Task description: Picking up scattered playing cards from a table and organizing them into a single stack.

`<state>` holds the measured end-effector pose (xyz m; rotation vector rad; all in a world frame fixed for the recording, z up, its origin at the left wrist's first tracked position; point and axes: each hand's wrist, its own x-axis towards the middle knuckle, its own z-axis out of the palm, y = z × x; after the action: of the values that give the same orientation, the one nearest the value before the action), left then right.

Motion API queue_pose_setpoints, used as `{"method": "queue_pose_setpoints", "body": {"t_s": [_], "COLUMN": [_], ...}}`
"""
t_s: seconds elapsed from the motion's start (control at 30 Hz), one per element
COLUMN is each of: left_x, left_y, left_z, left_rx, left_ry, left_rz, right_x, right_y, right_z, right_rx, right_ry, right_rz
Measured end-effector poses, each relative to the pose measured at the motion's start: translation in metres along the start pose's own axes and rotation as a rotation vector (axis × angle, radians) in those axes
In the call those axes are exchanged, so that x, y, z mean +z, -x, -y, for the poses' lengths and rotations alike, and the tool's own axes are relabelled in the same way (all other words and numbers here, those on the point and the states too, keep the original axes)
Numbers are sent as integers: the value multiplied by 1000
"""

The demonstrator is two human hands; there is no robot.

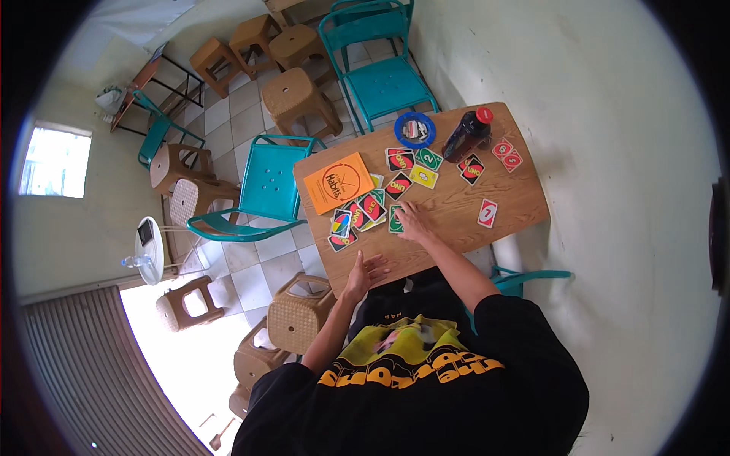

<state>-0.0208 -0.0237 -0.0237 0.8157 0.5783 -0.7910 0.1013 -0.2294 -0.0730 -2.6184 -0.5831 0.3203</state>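
Note:
My right hand reaches over the wooden table with its fingers stretched out onto a green playing card, covering part of it. Over the table's near edge, my left hand is open, palm turned inward, fingers apart and holding nothing. Left of the green card lies a loose heap of playing cards, some face down with black and red backs. A yellow card and another green card lie face up beyond my right hand. A red card lies alone to the right.
On the wooden table are an orange book, a blue round tray with small items and a dark bottle with a red cap. Teal chairs and brown stools stand around. A wall rises at right.

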Motion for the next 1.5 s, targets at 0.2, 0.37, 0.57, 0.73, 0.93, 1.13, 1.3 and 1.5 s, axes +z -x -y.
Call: {"method": "queue_pose_setpoints", "body": {"t_s": [0.2,0.37,0.57,0.73,0.93,1.13,1.3,1.5], "left_x": [8,32,73,95,153,201,225,185], "left_y": [-13,-28,-59,-97,-150,-187,-186,-205], "left_z": [-8,-13,-21,-28,-37,-42,-36,-32], "left_rx": [-63,-106,-179,-210,-141,73,305,214], "left_ry": [-36,-81,-214,-373,-686,-813,-1200,-596], "left_rz": [-9,12,57,70,65,148,153,122], "right_x": [-11,-41,-62,-73,-61,-82,-116,-151], "right_y": [15,63,121,115,111,97,95,62], "right_z": [7,-58,-148,-163,-188,-150,-138,-227], "right_rx": [84,368,1033,989,964,592,495,504], "right_ry": [-191,-78,32,-185,-364,-1261,-1275,-695], "right_rz": [-240,-618,-482,-459,-420,-292,-156,-369]}}
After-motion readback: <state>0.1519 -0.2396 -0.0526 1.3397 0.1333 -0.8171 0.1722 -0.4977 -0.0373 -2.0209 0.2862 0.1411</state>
